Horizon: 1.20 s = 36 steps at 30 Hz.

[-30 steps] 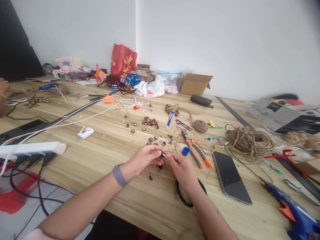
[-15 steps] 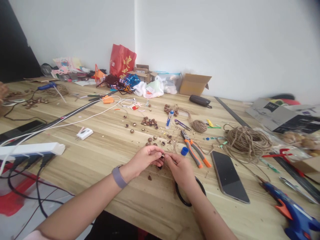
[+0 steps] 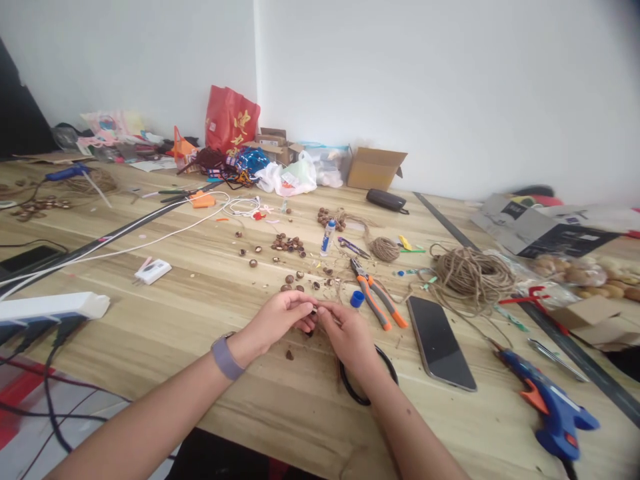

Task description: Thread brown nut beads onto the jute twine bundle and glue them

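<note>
My left hand and my right hand meet fingertip to fingertip above the wooden table. Between the left thumb and fingers sits a small dark nutshell, mostly covered. The right thumb and forefinger are pinched together against it, and what they grip is hidden. Just beyond the hands lie loose brown nutshells, with a larger cluster of shells farther back. One shell fragment rests below the left fingers. Partly behind my right wrist is a black ring.
To the right lie orange-handled pliers, a blue cap, a phone, a blue glue gun and a coil of twine. A glue bottle stands behind the hands. On the left are a power strip and white cables.
The view has turned slightly right, so everything on the table appears farther left. Both hands keep nearly the same pinched pose at the nutshell.
</note>
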Available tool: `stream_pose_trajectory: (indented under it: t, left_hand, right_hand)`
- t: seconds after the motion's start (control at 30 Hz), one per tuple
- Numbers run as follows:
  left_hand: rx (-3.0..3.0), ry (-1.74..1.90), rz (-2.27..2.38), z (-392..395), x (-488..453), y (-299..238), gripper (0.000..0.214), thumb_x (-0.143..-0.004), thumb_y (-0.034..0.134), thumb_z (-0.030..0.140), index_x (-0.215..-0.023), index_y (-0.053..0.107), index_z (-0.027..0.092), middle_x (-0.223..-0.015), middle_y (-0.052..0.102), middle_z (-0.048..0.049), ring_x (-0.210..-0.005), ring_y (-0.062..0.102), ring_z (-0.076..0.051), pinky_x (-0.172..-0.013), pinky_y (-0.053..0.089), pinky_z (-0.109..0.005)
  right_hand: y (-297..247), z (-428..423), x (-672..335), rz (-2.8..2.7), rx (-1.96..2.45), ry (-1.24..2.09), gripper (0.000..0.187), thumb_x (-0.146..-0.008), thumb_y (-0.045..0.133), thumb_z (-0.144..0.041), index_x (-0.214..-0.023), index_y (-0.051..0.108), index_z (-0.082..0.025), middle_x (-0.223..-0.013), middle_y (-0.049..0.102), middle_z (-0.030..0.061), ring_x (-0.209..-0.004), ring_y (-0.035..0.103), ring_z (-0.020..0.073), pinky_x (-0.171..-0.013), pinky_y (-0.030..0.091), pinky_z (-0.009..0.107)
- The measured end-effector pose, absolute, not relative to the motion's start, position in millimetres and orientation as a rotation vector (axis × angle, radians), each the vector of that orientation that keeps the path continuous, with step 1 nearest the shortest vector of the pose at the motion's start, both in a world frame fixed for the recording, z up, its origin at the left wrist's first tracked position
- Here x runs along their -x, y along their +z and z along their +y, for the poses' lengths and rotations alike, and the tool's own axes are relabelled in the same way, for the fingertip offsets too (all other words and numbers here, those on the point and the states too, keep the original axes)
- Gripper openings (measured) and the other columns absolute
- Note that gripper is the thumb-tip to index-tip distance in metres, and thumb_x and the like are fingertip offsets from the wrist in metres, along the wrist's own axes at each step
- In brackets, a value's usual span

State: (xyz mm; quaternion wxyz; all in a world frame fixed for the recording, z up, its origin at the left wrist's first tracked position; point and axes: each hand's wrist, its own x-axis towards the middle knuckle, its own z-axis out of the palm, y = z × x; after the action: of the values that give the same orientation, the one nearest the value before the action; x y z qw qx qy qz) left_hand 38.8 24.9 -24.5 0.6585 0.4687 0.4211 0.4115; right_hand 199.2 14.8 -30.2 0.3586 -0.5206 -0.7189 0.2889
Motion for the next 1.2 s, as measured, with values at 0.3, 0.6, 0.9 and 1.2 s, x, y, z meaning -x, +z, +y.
stream_pose_trajectory:
  t: [0.3, 0.6, 0.9, 1.2]
  left_hand:
    - [-0.881, 0.983, 0.933, 31.6, -32.5, -28.6, 0.011, -0.083, 0.062, 0.02, -0.09, 0.061, 0.011, -0.072, 0.069, -0.0072, -0.061, 0.065, -0.011, -0.059, 0.052, -0.019]
    - [-0.7, 0.969, 0.849, 32.6, -29.5, -20.5, 0.011, -0.086, 0.052, 0.006, -0.092, 0.06, 0.011, -0.075, 0.072, -0.0105, -0.063, 0.068, -0.012, -0.064, 0.054, -0.019]
    - [-0.625, 0.966, 0.749, 36.9, -25.5, -19.8, 0.01, -0.083, 0.055, 0.003, -0.086, 0.063, 0.008, -0.073, 0.071, -0.0091, -0.07, 0.069, -0.014, -0.067, 0.054, -0.019]
    - [-0.622, 0.969, 0.732, 35.7, -24.3, -15.9, 0.014, -0.081, 0.054, -0.001, -0.081, 0.064, 0.009, -0.07, 0.068, -0.0045, -0.061, 0.066, -0.011, -0.067, 0.053, -0.019]
  right_hand:
    - [-33.7, 17.6, -205.2, -1.869, 1.309, 0.346, 0.029, -0.093, 0.036, -0.03, -0.1, 0.062, -0.019, -0.09, 0.071, 0.0076, -0.081, 0.065, 0.0197, -0.072, 0.047, 0.031]
    - [-31.9, 32.7, -229.2, -1.924, 1.654, 0.174, 0.017, -0.082, 0.05, -0.018, -0.092, 0.063, -0.02, -0.08, 0.072, 0.0034, -0.079, 0.065, 0.0201, -0.072, 0.044, 0.031]
    - [-19.8, 23.1, -221.4, -1.97, 1.734, -0.031, 0.016, -0.084, 0.053, -0.023, -0.08, 0.068, -0.02, -0.095, 0.068, 0.0109, -0.096, 0.056, 0.0286, -0.084, 0.037, 0.041]
    - [18.9, 82.2, -221.9, -1.898, 1.691, 0.12, 0.02, -0.082, 0.056, -0.024, -0.097, 0.067, -0.018, -0.094, 0.07, 0.0063, -0.091, 0.062, 0.0199, -0.084, 0.045, 0.033]
